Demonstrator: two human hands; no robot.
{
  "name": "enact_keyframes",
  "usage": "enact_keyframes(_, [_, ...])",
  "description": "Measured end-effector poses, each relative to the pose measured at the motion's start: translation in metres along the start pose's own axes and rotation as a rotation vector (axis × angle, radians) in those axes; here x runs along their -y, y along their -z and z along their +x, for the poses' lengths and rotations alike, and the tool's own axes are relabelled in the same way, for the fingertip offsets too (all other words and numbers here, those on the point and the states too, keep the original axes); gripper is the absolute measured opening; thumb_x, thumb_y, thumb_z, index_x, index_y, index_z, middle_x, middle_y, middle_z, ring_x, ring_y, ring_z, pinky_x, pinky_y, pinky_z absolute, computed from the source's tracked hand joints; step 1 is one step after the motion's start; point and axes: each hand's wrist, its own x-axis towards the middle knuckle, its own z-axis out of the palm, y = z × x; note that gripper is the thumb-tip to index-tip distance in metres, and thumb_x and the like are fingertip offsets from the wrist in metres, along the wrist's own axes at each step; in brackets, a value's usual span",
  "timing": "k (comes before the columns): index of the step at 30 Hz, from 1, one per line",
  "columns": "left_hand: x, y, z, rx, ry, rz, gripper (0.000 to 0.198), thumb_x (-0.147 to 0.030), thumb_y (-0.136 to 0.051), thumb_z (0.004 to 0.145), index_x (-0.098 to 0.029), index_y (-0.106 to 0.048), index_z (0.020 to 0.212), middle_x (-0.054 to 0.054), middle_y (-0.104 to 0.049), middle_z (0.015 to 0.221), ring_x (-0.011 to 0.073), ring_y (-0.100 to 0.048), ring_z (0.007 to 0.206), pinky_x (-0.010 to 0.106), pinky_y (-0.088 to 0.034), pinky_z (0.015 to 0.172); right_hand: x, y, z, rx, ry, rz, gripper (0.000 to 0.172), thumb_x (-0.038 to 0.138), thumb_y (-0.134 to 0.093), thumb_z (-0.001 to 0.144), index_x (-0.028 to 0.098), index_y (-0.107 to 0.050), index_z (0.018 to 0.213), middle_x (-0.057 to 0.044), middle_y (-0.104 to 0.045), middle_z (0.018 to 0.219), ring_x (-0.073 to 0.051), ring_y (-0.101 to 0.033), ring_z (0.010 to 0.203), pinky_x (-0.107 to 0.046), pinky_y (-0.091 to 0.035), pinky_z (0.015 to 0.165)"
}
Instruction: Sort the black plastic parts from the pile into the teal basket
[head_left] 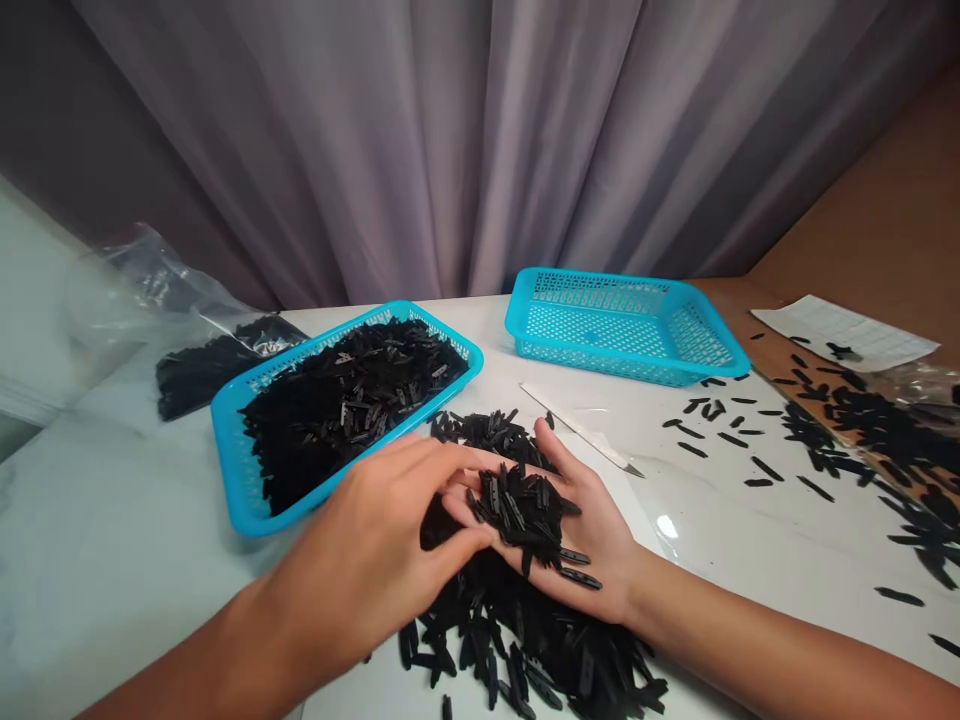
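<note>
My right hand [592,520] lies palm up above the table, cupping a heap of small black pieces [525,510]. Beside it on the left, my left hand [390,530] curves over the fingers of my right hand, thumb and fingers apart at the edge of the heap; nothing shows between them. Below both hands a larger pile of black pieces [547,640] is spread on a white sheet. A blue basket [225,430] full of the same black pieces stands left of my hands.
A second blue basket [630,320], with nothing in it, stands at the back right. A craft knife [585,430] lies before it. Loose black pieces [877,420] scatter over the right side near a paper sheet [847,330]. A clear bag [217,350] of black pieces rests at the left.
</note>
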Motion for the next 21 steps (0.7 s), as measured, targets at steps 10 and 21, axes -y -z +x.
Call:
enact_keyframes(10, [0.005, -0.021, -0.013, -0.189, -0.208, 0.052, 0.029, -0.006, -0.065, 0.086, -0.022, -0.056, 0.109, 0.002, -0.073, 0.095, 0.0170, -0.070, 0.093, 0.026, -0.054, 0.092, 0.004, 0.002, -0.001, -0.029, -0.029, -0.002, 0.072, 0.063, -0.025, 0.099, 0.010, -0.054, 0.139, -0.018, -0.065, 0.132, -0.027, -0.064, 0.118, -0.043, -0.047, 0.103])
enact_keyframes(21, [0.002, -0.032, -0.013, -0.328, -0.416, 0.164, 0.021, -0.003, -0.074, 0.081, -0.005, -0.069, 0.102, 0.007, -0.075, 0.091, 0.0194, -0.067, 0.084, 0.033, -0.057, 0.081, 0.002, 0.002, 0.000, 0.014, 0.008, 0.023, 0.070, 0.063, -0.034, 0.098, 0.011, -0.052, 0.142, -0.017, -0.061, 0.138, -0.027, -0.057, 0.128, -0.043, -0.038, 0.112])
